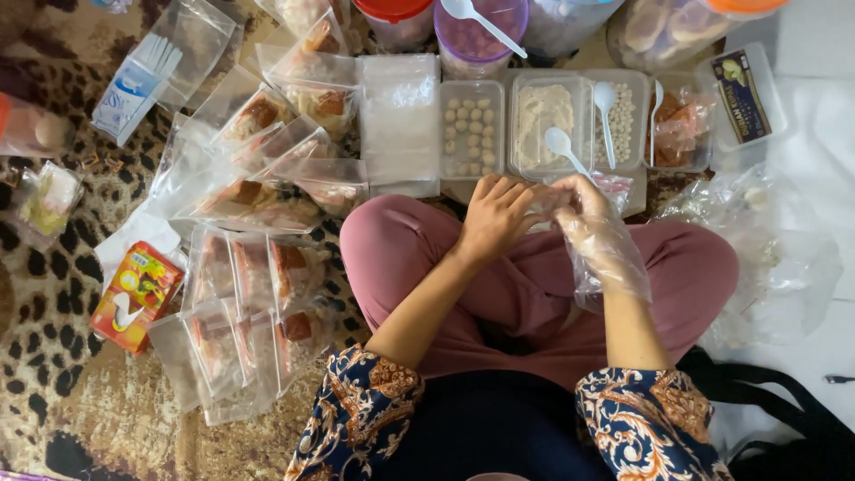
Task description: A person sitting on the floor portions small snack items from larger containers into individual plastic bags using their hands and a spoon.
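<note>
My left hand (495, 214) is bare and its fingers curl against my right hand over my crossed legs in pink trousers. My right hand (590, 212) wears a loose clear plastic glove (613, 258) that hangs down past the wrist. The left fingers pinch the glove's edge near the right fingertips. Just beyond the hands stand clear tubs: one with small round balls (472, 129), one with pale crumbs (543, 116) and a white spoon (565, 148), one with small white pieces (621, 120).
Several filled clear bags (258, 267) lie in rows at my left on the leopard-print rug. A stack of empty bags (399, 120) sits by the tubs. An orange carton (136, 297) lies far left. Jars (476, 31) stand at the top; crumpled plastic (784, 258) lies right.
</note>
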